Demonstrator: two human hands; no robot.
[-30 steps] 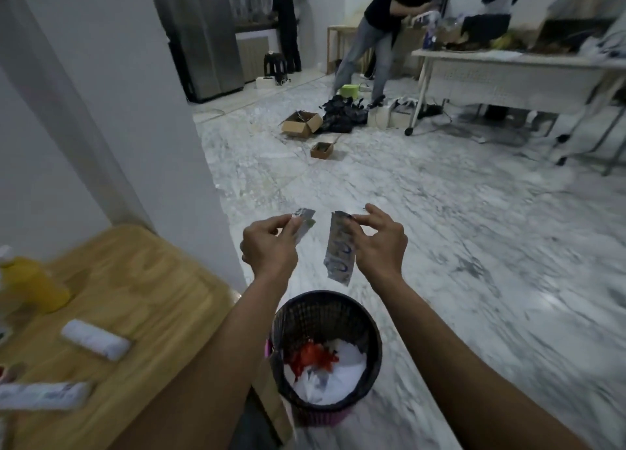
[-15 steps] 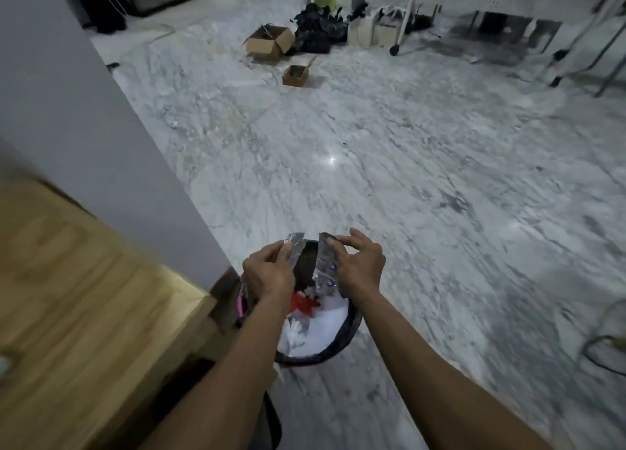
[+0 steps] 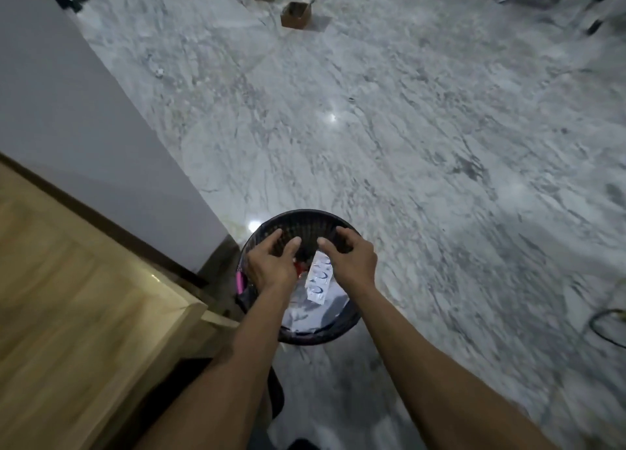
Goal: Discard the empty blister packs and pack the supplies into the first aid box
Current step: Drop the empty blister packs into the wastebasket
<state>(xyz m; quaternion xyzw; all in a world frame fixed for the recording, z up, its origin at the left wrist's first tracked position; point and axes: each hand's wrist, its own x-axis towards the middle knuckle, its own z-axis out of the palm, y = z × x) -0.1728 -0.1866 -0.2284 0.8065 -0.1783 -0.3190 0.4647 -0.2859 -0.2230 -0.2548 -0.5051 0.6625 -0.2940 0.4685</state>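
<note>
A black mesh waste bin [image 3: 298,221] stands on the marble floor by the wall corner. Both my hands hover over its mouth. My left hand [image 3: 271,263] has its fingers spread and holds nothing. My right hand [image 3: 350,258] is also spread, empty. A silver blister pack [image 3: 318,280] lies loose just below my right hand, inside the bin, above white paper and something red. The other blister pack is hidden. The first aid box is out of view.
A wooden table top [image 3: 74,297] fills the lower left, its corner close to the bin. A grey wall [image 3: 67,104] rises behind it. A small open cardboard box [image 3: 295,14] sits far off on the floor. A dark cable [image 3: 606,324] lies at the right edge.
My hands went down over the bin and both let go of the blister packs; one pack now drops into the bin. My head tilted further down.
</note>
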